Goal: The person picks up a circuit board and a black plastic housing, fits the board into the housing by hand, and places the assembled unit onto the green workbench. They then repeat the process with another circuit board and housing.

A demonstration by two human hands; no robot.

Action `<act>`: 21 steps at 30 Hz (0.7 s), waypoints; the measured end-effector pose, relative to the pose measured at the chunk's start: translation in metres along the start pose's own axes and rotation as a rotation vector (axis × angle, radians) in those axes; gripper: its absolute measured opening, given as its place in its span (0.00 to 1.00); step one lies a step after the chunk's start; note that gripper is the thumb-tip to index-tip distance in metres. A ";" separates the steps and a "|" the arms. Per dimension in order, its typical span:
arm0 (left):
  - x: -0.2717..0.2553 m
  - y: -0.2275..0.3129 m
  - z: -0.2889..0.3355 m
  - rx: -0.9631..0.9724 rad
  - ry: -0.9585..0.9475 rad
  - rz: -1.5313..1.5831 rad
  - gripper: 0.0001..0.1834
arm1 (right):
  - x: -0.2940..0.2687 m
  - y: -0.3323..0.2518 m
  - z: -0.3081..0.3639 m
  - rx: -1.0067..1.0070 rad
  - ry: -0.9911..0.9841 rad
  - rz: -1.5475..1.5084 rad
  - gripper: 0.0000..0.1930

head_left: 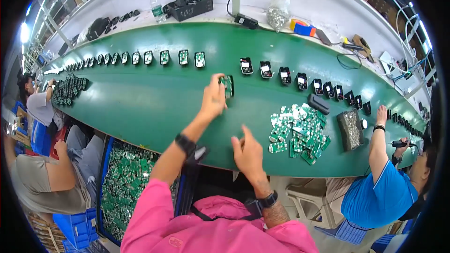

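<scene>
My left hand (214, 97) grips a small black plastic case with a green circuit board (228, 85) in it, tilted above the green table (159, 91). My right hand (248, 154) hovers near the table's front edge, thumb and index finger apart, with nothing in it. To its right lies a heap of loose green circuit boards (304, 131). Left of my left hand runs a curved row of black cases fitted with green boards, the nearest one (199, 59) upright. To the right another row of black cases (266, 70) shows white and dark parts inside.
Beside the heap sit a closed black case (318, 104) and a box of small metal parts (350, 130). A person in blue (379, 197) works at right with a powered driver (401, 144); others sit at left. A blue crate of boards (124, 182) stands below the table edge.
</scene>
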State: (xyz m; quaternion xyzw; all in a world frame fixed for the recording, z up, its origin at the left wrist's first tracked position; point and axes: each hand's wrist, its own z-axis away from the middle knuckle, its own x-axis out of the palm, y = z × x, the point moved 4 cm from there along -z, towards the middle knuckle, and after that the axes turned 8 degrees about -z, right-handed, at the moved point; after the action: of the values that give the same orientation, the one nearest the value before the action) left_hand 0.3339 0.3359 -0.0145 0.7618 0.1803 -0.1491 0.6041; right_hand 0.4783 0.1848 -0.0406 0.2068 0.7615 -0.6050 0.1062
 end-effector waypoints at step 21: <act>0.048 -0.009 -0.120 0.247 -0.265 -0.847 0.47 | -0.012 0.009 0.005 -0.179 0.059 -0.027 0.05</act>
State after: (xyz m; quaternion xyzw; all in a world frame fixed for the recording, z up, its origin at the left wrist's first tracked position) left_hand 0.3737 0.4593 -0.0165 0.6615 0.3779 -0.4994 0.4126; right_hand 0.4924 0.1791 -0.0450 0.2039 0.8181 -0.5296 0.0937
